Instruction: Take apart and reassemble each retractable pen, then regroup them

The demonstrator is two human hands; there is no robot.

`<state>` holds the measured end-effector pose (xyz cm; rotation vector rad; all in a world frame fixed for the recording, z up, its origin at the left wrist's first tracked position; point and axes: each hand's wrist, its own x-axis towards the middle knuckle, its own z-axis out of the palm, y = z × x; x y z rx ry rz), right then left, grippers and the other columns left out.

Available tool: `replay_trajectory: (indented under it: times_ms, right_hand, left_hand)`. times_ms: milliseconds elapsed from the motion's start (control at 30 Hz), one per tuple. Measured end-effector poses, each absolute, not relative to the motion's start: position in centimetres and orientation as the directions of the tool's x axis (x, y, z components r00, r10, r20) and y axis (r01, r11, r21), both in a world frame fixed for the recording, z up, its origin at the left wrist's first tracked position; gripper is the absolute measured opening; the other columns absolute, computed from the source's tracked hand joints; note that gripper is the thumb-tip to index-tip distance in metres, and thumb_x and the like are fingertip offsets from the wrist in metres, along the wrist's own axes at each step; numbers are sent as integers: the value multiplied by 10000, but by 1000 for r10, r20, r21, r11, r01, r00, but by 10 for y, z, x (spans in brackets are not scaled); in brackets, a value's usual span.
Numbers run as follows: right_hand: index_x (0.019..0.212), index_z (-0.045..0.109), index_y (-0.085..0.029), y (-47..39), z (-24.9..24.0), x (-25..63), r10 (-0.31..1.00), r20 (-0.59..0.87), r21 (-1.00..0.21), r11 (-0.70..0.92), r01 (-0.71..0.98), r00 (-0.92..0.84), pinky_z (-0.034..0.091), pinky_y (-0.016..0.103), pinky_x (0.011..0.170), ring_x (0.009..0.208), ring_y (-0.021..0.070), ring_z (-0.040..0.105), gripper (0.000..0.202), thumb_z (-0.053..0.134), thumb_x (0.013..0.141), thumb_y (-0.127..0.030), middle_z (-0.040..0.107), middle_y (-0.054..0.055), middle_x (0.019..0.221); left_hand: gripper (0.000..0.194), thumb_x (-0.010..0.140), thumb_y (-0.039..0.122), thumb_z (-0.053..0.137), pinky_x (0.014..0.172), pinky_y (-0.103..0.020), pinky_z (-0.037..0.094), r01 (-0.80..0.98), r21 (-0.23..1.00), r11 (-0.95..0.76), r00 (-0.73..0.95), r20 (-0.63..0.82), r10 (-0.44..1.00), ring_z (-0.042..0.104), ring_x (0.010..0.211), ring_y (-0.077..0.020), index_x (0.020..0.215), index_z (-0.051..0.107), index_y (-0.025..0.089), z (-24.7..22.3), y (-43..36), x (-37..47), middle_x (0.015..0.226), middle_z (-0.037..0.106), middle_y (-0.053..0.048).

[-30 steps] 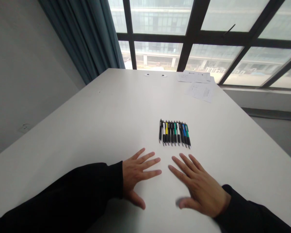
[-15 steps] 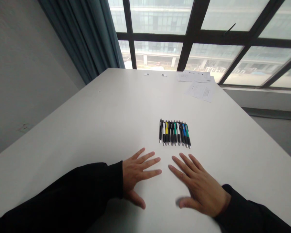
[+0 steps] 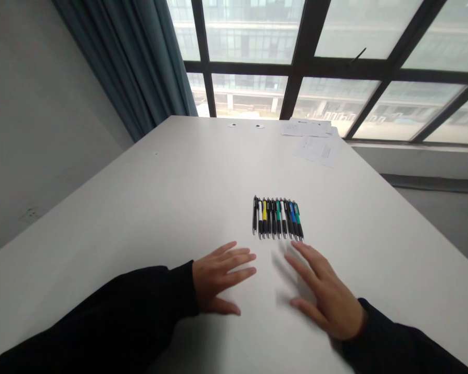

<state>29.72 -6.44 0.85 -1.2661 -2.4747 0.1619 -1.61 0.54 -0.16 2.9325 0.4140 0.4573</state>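
Note:
Several pens (image 3: 274, 221) lie side by side in a row on the white table (image 3: 203, 187), tips toward me. Their barrels are black, white, yellow, green and blue. My left hand (image 3: 224, 280), in a black sleeve, is empty with fingers apart, below and left of the row. Empty too, my right hand (image 3: 323, 291) spreads its fingers just below the right end of the pens. A shadow beneath it suggests it is slightly raised off the table. Neither hand visibly holds a pen.
Sheets of paper (image 3: 307, 129) lie at the table's far right corner. Two small round fittings (image 3: 259, 126) sit near the far edge. Beyond are a dark-framed window (image 3: 257, 69) and a blue curtain (image 3: 140, 67). A wall socket (image 3: 31, 213) is at the left.
My right hand has lifted and turned, its fingertips closer to the pens' right end. My left hand's fingers have drawn somewhat nearer each other. The camera view has shifted slightly.

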Motion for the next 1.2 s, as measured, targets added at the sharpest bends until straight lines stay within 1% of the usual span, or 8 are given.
replay_trajectory:
  times_ms: [100, 167, 267, 367, 467, 633, 900, 1200]
  right_hand:
    - [1432, 354, -223, -42, 4, 306, 870, 427, -333, 405, 852, -246, 354, 526, 1091, 1366, 327, 333, 566, 505, 914, -392, 328, 134, 1495]
    - [1353, 436, -179, -20, 0, 311, 869, 475, -347, 329, 878, -138, 365, 523, 1071, 1304, 323, 395, 481, 492, 921, -381, 419, 166, 1403]
    - [1098, 577, -158, 14, -6, 314, 883, 468, -376, 225, 899, -25, 462, 487, 910, 1000, 287, 563, 281, 425, 941, -335, 604, 143, 1025]
    - [964, 581, -173, 36, -9, 310, 907, 413, -451, 126, 883, 82, 496, 394, 718, 743, 226, 565, 228, 432, 920, -340, 591, 77, 820]
    - [1023, 566, -171, 45, -7, 301, 890, 453, -483, 189, 855, 59, 498, 385, 775, 841, 231, 573, 227, 493, 893, -343, 592, 95, 929]
    - [1094, 571, -185, 47, -3, 291, 899, 437, -482, 269, 834, -37, 457, 435, 937, 1015, 253, 544, 241, 530, 876, -280, 565, 109, 1050]
    - [987, 609, -182, 51, -11, 293, 901, 434, -473, 241, 847, -14, 464, 457, 929, 1001, 259, 540, 185, 565, 812, -221, 548, 108, 1042]
    - [956, 599, -167, 51, -13, 288, 880, 473, -467, 200, 861, 52, 472, 453, 910, 970, 265, 539, 176, 574, 787, -205, 549, 116, 1010]
  left_hand:
    - [424, 910, 424, 510, 1162, -456, 262, 242, 90, -966, 857, 448, 256, 469, 1302, -250, 1231, 552, 151, 2, 31, 0, 1231, 638, -127]
    - [373, 913, 385, 502, 1164, -443, 260, 227, 43, -973, 854, 471, 220, 482, 1291, -244, 1189, 584, 148, 7, 54, 19, 1198, 658, -114]
    - [643, 859, 594, 466, 1176, -533, 141, 245, 45, -968, 890, 386, 244, 380, 1363, -316, 1293, 531, 124, 13, 83, 56, 1366, 537, -165]
    - [1042, 717, 809, 449, 1148, -606, 49, 306, 58, -950, 908, 284, 309, 224, 1419, -402, 1430, 364, 54, 10, 100, 89, 1512, 302, -240]
    - [1112, 699, 835, 422, 1139, -615, 31, 318, 81, -945, 921, 211, 328, 210, 1425, -396, 1462, 289, 38, 1, 106, 107, 1531, 246, -245]
    - [969, 803, 781, 330, 1148, -591, 68, 358, 120, -926, 908, 188, 375, 227, 1432, -348, 1442, 332, 53, -12, 107, 111, 1529, 279, -211]
    - [802, 878, 657, 350, 1145, -589, 103, 394, 111, -912, 894, 184, 409, 240, 1432, -327, 1447, 336, 91, -15, 108, 113, 1532, 292, -184]
    - [812, 858, 688, 373, 1149, -581, 122, 442, 158, -883, 861, 202, 467, 264, 1422, -333, 1399, 407, 84, -13, 104, 112, 1508, 340, -198]
